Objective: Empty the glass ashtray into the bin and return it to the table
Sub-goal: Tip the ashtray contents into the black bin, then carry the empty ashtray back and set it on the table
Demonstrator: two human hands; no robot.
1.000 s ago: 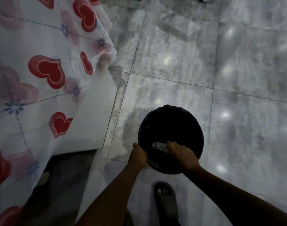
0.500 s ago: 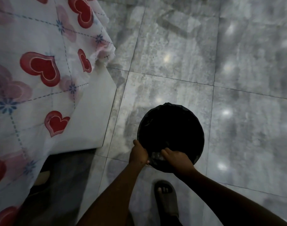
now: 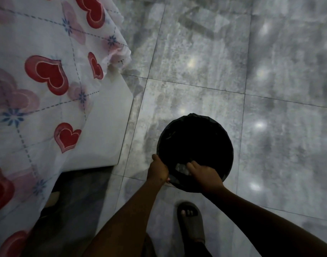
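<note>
Heart-print cloth [image 3: 47, 75] is hanging over the bench [image 3: 107, 127] at far left, well apart from both grips; its hem is sitting at about the same spot in view as half a second ago.

Left hand [image 3: 157, 168] is gripping the near-left rim of the bin [image 3: 195, 143], fingers curled over the black liner edge, thumb on the outside. This grip is holding the same place on the rim as in both earlier frames.

Just right of the left grip, the glass ashtray [image 3: 182, 168] is showing as a pale, blurred patch inside the bin mouth, low against the near wall. One second ago it was sitting higher, near rim level and clearly outlined; it is now lying deeper and partly covered by the fingers. Tilt cannot be told from the blur.

Right hand [image 3: 205, 174] is closing on the ashtray from its right side, fingers reaching down into the bin, knuckles up. Compared with one second ago the hand is sitting lower over the bin.

Below the right grip, a foot in a dark slide sandal [image 3: 191, 222] is standing on the grey tiled floor [image 3: 196, 52].
</note>
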